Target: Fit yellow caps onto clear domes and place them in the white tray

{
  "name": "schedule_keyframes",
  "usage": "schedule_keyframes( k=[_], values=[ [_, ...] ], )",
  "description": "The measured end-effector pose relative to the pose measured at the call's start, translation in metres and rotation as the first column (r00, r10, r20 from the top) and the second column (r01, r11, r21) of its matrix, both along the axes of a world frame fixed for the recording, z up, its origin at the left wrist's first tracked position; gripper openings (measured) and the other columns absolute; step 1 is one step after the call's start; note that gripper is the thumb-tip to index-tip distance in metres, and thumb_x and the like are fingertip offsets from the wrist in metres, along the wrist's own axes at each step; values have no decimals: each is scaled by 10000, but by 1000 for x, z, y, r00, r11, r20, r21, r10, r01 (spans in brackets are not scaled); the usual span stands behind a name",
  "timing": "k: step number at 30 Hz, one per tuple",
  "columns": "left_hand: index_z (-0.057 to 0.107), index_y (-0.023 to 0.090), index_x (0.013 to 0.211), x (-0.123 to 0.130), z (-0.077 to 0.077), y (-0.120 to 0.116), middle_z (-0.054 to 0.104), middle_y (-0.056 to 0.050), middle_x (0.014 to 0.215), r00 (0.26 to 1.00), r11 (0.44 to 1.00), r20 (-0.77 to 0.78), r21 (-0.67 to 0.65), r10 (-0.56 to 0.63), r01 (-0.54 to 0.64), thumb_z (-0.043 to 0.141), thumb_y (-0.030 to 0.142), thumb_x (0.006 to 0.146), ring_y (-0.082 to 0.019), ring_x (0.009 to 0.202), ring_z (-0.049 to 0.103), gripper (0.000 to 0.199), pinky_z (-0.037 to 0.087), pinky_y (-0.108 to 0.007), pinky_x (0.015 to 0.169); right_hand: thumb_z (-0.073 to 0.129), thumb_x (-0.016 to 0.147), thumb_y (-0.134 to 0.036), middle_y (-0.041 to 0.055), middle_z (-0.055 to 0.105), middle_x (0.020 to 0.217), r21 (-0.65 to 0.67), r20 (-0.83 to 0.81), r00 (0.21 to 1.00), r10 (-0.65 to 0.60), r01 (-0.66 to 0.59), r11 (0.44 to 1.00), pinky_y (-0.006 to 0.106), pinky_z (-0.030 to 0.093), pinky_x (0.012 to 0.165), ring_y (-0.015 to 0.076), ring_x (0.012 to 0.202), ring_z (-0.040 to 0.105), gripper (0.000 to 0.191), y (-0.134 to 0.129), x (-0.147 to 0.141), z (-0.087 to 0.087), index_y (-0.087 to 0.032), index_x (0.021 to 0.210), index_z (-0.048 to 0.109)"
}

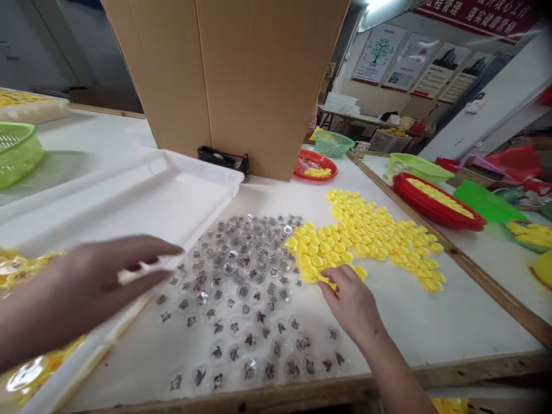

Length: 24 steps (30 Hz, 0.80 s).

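Observation:
My left hand (99,273), blurred by motion, reaches over the near edge of the white tray (202,178). Its thumb and fingers are apart, and nothing shows between them. At the near edge of a spread of small yellow plastic cups (321,244), my right hand (351,296) has its thumb and fingertips drawn together around a yellow cup (332,285), partly hidden by the fingers. Between the hands lie many clear round plastic pieces (244,291) with small dark printed figures, crowded toward the back and more scattered near the front edge.
A tall cardboard box (250,86) stands behind, with a black tape dispenser (224,160) at its foot. Red trays (437,201) and a green basket (334,144) sit to the right. Yellow pieces (21,379) fill the tray's near left. A wooden strip (474,277) borders the table.

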<state>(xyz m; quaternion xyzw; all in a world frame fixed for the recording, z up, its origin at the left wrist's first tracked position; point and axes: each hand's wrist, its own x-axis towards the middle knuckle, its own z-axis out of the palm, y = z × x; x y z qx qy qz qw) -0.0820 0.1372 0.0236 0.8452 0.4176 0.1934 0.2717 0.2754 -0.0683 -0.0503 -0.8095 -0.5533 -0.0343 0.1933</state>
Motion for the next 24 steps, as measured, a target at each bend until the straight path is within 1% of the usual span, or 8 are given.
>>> schedule_keyframes(
  k=[2, 5, 14, 16, 18, 21, 22, 24],
  values=[
    [703, 374, 992, 47, -2, -52, 694, 46, 986, 982, 987, 98, -18, -160, 162, 659, 400, 727, -164, 794, 599, 270, 420, -211, 650, 496, 877, -255, 73, 565, 934, -123, 103, 994, -38, 50, 991, 303, 430, 592, 208, 777, 591, 130, 11, -3, 1, -192, 938, 592],
    [731, 303, 929, 102, -17, -88, 712, -32, 932, 945, 937, 183, -177, -270, 302, 643, 289, 753, -193, 769, 618, 197, 443, -245, 666, 541, 859, -243, 72, 558, 899, -235, 180, 983, -37, 79, 969, 286, 377, 548, 210, 749, 582, 81, 26, -6, 2, -191, 892, 594],
    [690, 202, 897, 148, -54, -94, 686, -55, 785, 970, 849, 208, -481, -129, 216, 577, 255, 784, -190, 688, 613, 168, 438, -267, 609, 569, 809, -175, 38, 556, 921, -244, 67, 998, -2, 18, 970, 283, 395, 589, 184, 758, 574, 115, 16, -11, 12, -192, 923, 564],
    [638, 172, 979, 151, -60, -98, 657, -56, 781, 954, 703, 300, -678, -2, 215, 549, 302, 820, -170, 628, 615, 224, 462, -263, 568, 585, 792, -159, 30, 546, 923, -158, -50, 997, 57, -65, 985, 290, 422, 647, 181, 792, 562, 162, 6, -22, 19, -199, 946, 551],
    [582, 156, 1056, 153, -68, -102, 641, -65, 836, 904, 454, 405, -837, 137, 307, 522, 361, 854, -156, 620, 634, 294, 500, -267, 574, 603, 771, -137, 21, 534, 898, -51, -180, 968, 173, -184, 982, 291, 433, 676, 178, 801, 547, 211, -2, -37, 27, -208, 961, 546],
    [589, 119, 1004, 151, -79, -105, 639, -85, 814, 823, 103, 519, -854, 232, 509, 518, 413, 872, -142, 634, 654, 330, 517, -224, 577, 606, 763, -108, 10, 522, 863, 56, -318, 883, 345, -346, 937, 276, 442, 670, 164, 786, 540, 235, -7, -56, 33, -216, 965, 553],
    [599, 108, 963, 150, -82, -105, 638, -81, 776, 807, 37, 538, -836, 242, 547, 542, 393, 867, -131, 622, 651, 306, 510, -195, 563, 611, 769, -113, 10, 526, 867, 78, -356, 855, 377, -375, 924, 270, 448, 669, 161, 788, 542, 240, -7, -60, 32, -218, 979, 559],
    [605, 103, 916, 147, -84, -101, 639, -73, 761, 789, -6, 543, -823, 287, 568, 592, 313, 849, -111, 604, 646, 221, 498, -153, 540, 626, 789, -149, 16, 546, 895, 98, -414, 829, 375, -368, 924, 262, 465, 660, 159, 788, 553, 271, -3, -59, 27, -222, 1042, 561]
  ],
)
